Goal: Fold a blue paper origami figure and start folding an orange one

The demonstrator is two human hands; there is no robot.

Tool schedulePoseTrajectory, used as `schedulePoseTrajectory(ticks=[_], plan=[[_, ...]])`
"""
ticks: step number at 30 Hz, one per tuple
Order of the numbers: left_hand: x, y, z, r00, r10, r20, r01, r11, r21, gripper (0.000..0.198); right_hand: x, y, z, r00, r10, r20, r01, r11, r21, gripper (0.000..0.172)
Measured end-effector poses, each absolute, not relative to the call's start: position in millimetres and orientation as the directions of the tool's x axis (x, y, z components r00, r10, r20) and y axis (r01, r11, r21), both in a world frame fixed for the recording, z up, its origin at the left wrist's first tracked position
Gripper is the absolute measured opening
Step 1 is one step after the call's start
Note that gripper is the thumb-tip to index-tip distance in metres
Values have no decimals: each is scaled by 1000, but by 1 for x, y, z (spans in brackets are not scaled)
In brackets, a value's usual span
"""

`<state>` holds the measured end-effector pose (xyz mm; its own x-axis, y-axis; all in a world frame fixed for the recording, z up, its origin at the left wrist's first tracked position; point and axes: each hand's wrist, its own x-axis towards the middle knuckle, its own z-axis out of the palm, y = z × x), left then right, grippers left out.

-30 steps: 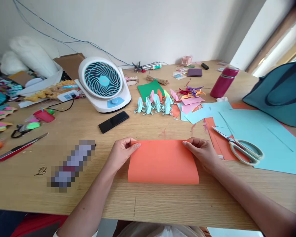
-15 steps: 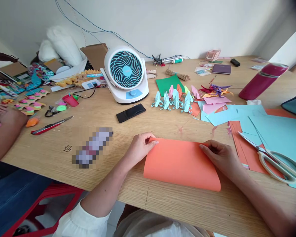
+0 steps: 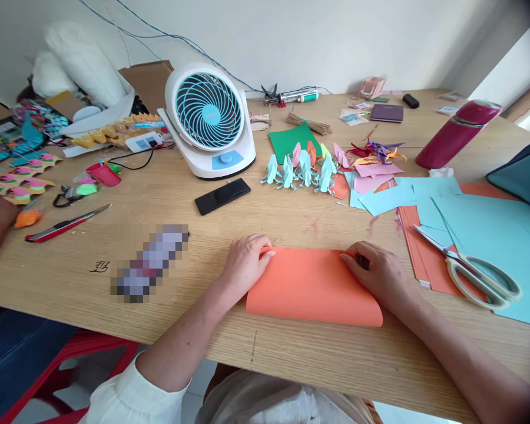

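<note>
Orange sheet (image 3: 315, 288) on table (image 3: 309, 350), near side loosely bent. Left hand (image 3: 247, 262), right hand (image 3: 380, 271) pinching far corners, thumbs uppermost. Probably light, springy, easily creased (corners seem best hold).

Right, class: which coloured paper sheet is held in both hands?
The curved orange sheet, held by left hand and right hand; the green sheet, large blue sheet and orange paper under the scissors lie untouched.

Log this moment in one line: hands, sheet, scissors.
left hand: pinching orange sheet, far left corner | right hand: pinching far right corner | sheet: bent over, rounded edge toward person | scissors: on papers, right side
</note>
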<state>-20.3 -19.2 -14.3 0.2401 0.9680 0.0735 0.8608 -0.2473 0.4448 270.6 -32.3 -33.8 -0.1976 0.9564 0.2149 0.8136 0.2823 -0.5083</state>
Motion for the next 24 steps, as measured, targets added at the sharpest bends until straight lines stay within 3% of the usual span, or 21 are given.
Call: schedulePoseTrajectory(ticks=[6,10,12,16,19,24], plan=[[-20,-20,-15,238,969,69,860,-243,448,4,272,-29,-38,-177,967,183,826,247,-506,15],[-21,-21,-17,235,969,80,862,-246,444,19,274,-27,-40,-168,973,158,826,226,-517,10],[-22,-20,-17,255,960,118,873,-281,399,28,276,-26,-42,-167,973,159,821,227,-524,15],[-25,-11,-16,495,846,199,780,-534,328,43,279,-23,-42,-212,952,220,823,295,-486,20],[-27,-2,-12,702,694,159,641,-713,284,42,279,-21,-39,-242,941,238,827,328,-457,13],[-27,7,-1,830,556,48,510,-791,337,38,276,-19,-33,-352,900,257,775,434,-459,6]])
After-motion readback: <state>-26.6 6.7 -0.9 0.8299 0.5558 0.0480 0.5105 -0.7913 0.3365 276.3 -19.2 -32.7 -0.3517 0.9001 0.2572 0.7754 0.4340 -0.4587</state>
